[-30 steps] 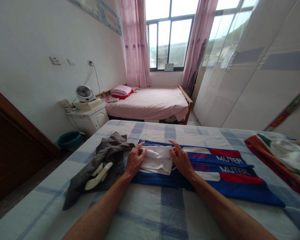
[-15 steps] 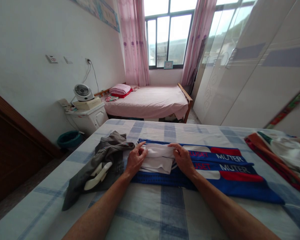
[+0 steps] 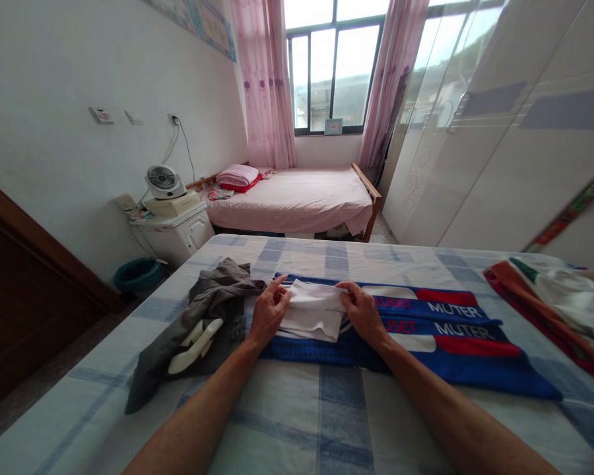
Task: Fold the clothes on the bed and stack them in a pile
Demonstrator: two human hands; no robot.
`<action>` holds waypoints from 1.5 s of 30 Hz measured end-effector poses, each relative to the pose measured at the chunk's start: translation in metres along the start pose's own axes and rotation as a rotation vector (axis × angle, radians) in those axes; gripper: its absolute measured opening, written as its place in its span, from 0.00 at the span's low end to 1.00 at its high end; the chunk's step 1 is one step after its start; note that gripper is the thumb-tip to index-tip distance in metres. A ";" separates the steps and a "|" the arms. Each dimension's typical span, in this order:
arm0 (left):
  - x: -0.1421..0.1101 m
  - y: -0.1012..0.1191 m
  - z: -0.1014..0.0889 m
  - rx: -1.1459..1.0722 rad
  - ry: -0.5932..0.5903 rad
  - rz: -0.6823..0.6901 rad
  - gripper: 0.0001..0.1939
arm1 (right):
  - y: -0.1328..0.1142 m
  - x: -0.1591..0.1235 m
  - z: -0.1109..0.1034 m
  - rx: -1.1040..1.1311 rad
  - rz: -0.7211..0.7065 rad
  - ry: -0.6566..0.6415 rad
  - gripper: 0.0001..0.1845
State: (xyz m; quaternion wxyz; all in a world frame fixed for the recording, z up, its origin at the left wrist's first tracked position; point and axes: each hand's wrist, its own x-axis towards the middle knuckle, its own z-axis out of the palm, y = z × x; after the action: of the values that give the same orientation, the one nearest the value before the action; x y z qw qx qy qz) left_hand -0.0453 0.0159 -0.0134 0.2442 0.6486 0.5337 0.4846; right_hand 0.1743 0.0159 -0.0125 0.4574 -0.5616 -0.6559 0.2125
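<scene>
A folded white cloth [image 3: 313, 324] lies on top of a blue garment [image 3: 321, 353] spread across the bed in front of me. My left hand [image 3: 269, 310] grips the cloth's left edge between thumb and fingers, its index finger reaching up past the fold. At the right edge, my right hand [image 3: 360, 309] pinches the upper fold with curled fingers. That fold stands slightly raised between both hands. The blue garment runs out to the right, with red and white panels and "MUTER" lettering. Left of my left hand lies a crumpled grey garment [image 3: 212, 300] with cream-coloured parts.
A pile of orange, green and white clothes [image 3: 569, 310] sits at the right on the checked bedsheet [image 3: 277, 422]. Beyond stand a pink-covered bed [image 3: 301, 198], a nightstand [image 3: 178, 227] with a fan [image 3: 165, 182], and a white wardrobe [image 3: 480, 145]. A bin [image 3: 137, 274] is on the floor.
My right index finger, stretched out before, has curled in, and the right hand now pinches the white cloth. The upper fold has lifted a little. My left hand has hardly moved.
</scene>
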 end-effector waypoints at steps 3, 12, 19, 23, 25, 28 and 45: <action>0.001 -0.002 0.001 0.022 -0.056 -0.042 0.19 | -0.002 -0.001 -0.001 0.018 0.000 -0.007 0.14; 0.001 -0.002 -0.002 -0.005 0.011 0.113 0.15 | -0.002 0.000 0.002 0.006 0.037 -0.001 0.17; -0.003 0.002 -0.001 0.372 0.091 0.160 0.12 | -0.010 -0.010 0.002 -0.446 -0.076 0.014 0.21; -0.008 0.008 0.002 0.486 0.015 0.420 0.13 | -0.020 -0.016 0.000 -0.517 -0.389 0.004 0.20; -0.010 0.010 0.005 0.559 -0.118 0.477 0.15 | -0.021 -0.017 0.001 -0.531 -0.488 -0.113 0.21; -0.011 0.009 0.009 0.664 -0.283 0.419 0.20 | -0.014 -0.019 0.006 -0.581 -0.490 -0.316 0.22; -0.011 0.002 0.002 0.711 -0.227 0.239 0.19 | -0.004 -0.021 -0.015 -0.678 -0.418 -0.393 0.28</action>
State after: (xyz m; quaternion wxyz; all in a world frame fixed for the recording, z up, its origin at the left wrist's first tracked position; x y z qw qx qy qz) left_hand -0.0426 0.0049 -0.0165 0.0037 0.7999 0.5584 0.2198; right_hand 0.1836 -0.0087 -0.0091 0.1470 -0.4842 -0.8625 -0.0091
